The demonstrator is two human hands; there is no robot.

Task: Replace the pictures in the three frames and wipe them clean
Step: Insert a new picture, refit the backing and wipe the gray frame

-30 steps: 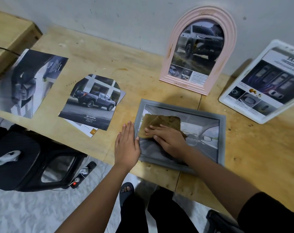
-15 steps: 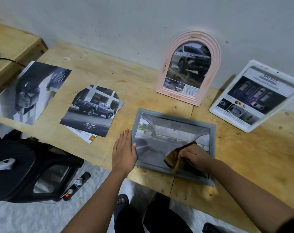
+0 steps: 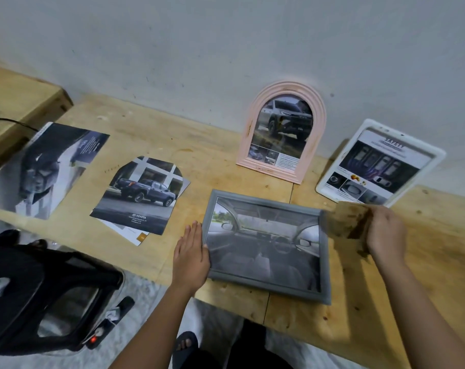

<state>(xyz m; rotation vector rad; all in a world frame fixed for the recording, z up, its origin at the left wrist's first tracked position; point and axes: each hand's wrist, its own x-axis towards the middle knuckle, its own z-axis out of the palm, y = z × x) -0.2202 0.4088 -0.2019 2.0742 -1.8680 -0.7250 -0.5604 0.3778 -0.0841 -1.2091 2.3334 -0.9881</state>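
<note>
Head view: the wooden tabletop (image 3: 226, 161) carries a grey frame (image 3: 266, 246) lying flat near its near edge, long axis left to right, with the picture's top toward the wall. Beyond it a pink frame (image 3: 282, 134) and, to the right, a white frame (image 3: 380, 161) lean on the wall. Loose prints (image 3: 141, 195) lie to the left. The left hand (image 3: 190, 251), fingers straight and pressed together, rests against the grey frame's left rim. The right hand (image 3: 385, 235) pinches a blurred brown cloth (image 3: 345, 219) over the far right corner.
</note>
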